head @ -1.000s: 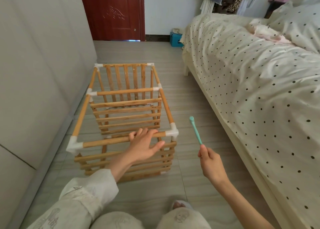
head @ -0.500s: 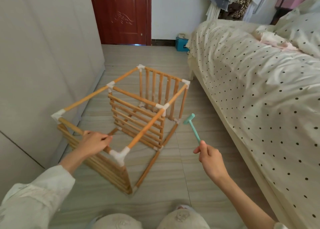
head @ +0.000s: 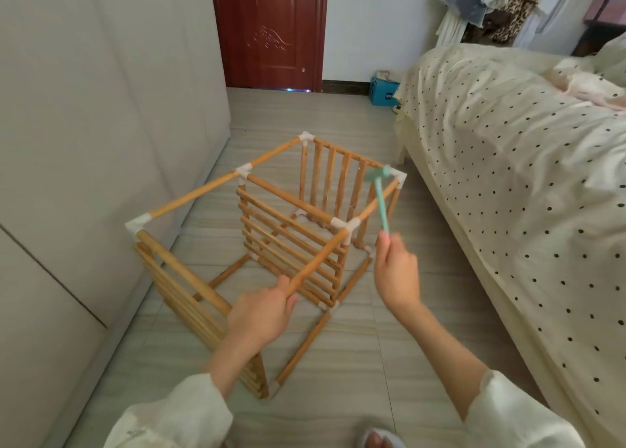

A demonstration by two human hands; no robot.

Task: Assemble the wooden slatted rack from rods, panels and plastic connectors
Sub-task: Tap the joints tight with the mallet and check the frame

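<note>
Two hands have shifted since half a second ago. The left hand (head: 262,315), which then gripped the near-left top rod, now sits on the near corner of the wooden rack (head: 271,240), fingers curled round the near end of the long top rod that runs away to the right; the corner connector seen there earlier is hidden under the hand. The right hand (head: 396,274) has risen and moved in, its fingers wrapped round the handle of the small teal hammer (head: 379,193), whose head now hangs just by the rack's far-right white corner connector (head: 399,178); whether it touches cannot be told.

The rack stands on the tiled floor (head: 355,363), between the grey wall on the left and the spotted bed (head: 508,176) on the right, turned corner-on to the viewer as before. Its near corner lies under the left hand; its right side lies just left of the right hand.
</note>
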